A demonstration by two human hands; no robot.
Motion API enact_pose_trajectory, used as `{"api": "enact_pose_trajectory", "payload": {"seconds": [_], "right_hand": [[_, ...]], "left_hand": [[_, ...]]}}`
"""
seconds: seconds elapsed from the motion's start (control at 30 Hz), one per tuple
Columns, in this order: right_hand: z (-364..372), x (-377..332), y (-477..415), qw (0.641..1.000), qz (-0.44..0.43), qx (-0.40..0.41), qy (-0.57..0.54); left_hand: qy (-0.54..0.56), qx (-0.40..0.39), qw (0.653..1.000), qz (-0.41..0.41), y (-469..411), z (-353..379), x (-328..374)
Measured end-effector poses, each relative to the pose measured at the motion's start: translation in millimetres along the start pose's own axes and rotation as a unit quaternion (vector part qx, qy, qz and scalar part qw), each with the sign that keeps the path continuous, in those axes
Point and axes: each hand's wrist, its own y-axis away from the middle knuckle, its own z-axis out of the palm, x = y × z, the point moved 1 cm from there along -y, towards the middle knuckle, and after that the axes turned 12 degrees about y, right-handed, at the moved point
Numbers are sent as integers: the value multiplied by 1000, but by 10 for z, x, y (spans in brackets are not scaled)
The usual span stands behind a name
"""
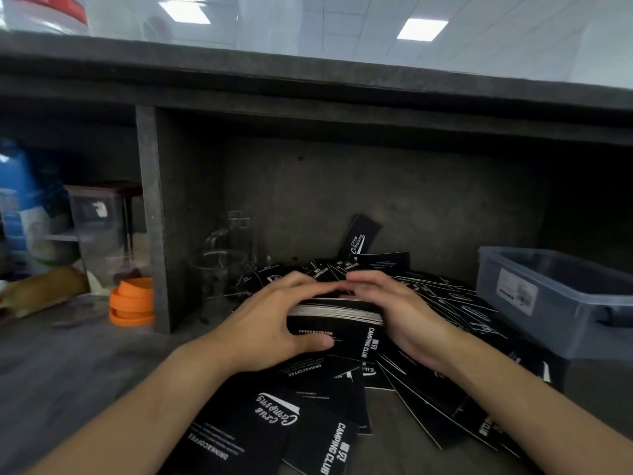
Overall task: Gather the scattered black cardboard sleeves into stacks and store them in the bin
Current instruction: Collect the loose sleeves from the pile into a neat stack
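Observation:
A stack of black cardboard sleeves with white edges sits in the middle of the shelf. My left hand grips its left side, thumb curled along the front, fingers over the top. My right hand grips its right side, fingers curled over the top. Many loose black sleeves with white "CAMPING CLUB" print lie scattered under and around the stack, some fanned out to the right. One sleeve leans upright against the back wall. The grey plastic bin stands at the right.
Clear glassware stands left of the pile by a dark divider. Beyond the divider are orange lids, a clear container and a blue bottle. A countertop edge overhangs above.

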Motion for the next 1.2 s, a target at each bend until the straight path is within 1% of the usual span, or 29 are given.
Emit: {"api": "enact_pose_trajectory", "payload": {"seconds": [0.07,0.1,0.2,0.23,0.33,0.43,0.5,0.63,0.67,0.7,0.77,0.83,0.87,0.93,1.0,1.07,1.2], "right_hand": [[-40,20,17,992,17,-28,120],[-60,28,17,991,23,-41,127],[-102,-30,28,997,38,-54,30],[-114,-59,37,997,38,-61,26],[-132,-96,52,995,36,-75,58],[-132,-59,31,996,42,-35,70],[-139,-49,26,994,33,-21,105],[-264,-85,52,991,20,-47,128],[-293,-91,58,987,13,-51,149],[-320,-87,52,982,1,-42,186],[-368,-67,13,966,-27,16,256],[-406,-62,-4,959,-45,65,271],[-417,-60,1,962,-50,62,263],[-394,-58,45,965,-57,7,257],[-338,-57,76,957,-76,-37,279],[-307,-73,68,958,-87,-34,271],[-360,-107,59,965,-68,-25,252]], "left_hand": [[-39,-12,999,-17,7,-13,-34],[-58,-19,998,-22,10,-17,-41],[-84,-29,996,-9,21,-23,-12],[-87,-30,996,-5,23,-21,1],[-63,-23,998,-14,32,-22,10],[-58,-23,998,-24,25,-19,-21],[-67,-29,997,-33,15,-12,-33],[-58,-32,997,-38,-1,-14,-29],[-53,-32,997,-37,-2,-19,-29],[-49,-31,998,-36,0,-25,-30],[-48,-30,998,-33,4,-25,-42],[-48,-29,998,-26,7,-22,-48],[-47,-29,998,-24,10,-21,-51],[-46,-28,998,-22,10,-21,-49],[-45,-26,998,-19,9,-23,-43],[-45,-27,998,-20,12,-25,-45],[-41,-30,999,-18,14,-22,-46]]}}
